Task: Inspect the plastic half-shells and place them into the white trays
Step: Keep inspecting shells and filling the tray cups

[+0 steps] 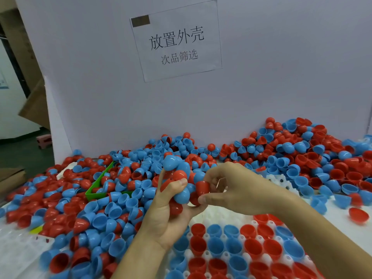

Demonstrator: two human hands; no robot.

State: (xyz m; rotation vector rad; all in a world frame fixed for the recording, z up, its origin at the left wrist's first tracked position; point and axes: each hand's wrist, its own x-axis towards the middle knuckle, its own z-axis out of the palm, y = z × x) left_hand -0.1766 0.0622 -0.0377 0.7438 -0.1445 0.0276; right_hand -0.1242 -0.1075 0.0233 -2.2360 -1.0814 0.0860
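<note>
Pinched between thumb and fingers (pixel 203 198) of the right hand (pixel 225 186): one red plastic half-shell (pixel 203 189), held above the near middle of the desk (pixel 340 219). Touching it from the left, a nested cluster of blue and red plastic half-shells (pixel 178 179), clutched in the curled fingers of the left hand (pixel 168 216), thumb (pixel 174 185) pressed against a red piece. Directly below both hands, at the near edge of the desk, a white moulded plastic tray (pixel 205 237), its cups filled with red and blue shells set open side up. Beyond the right wrist, part of a second white tray (pixel 281 181), half buried. Spread across the left, far and right sides of the desk, a loose heap of red and blue half-shells (pixel 291 156). Left of the hands, sunk in the heap, a green plastic bin (pixel 96 183). Along the far edge, a white cardboard partition (pixel 271 77) bearing a printed paper sign (pixel 177 41).
</note>
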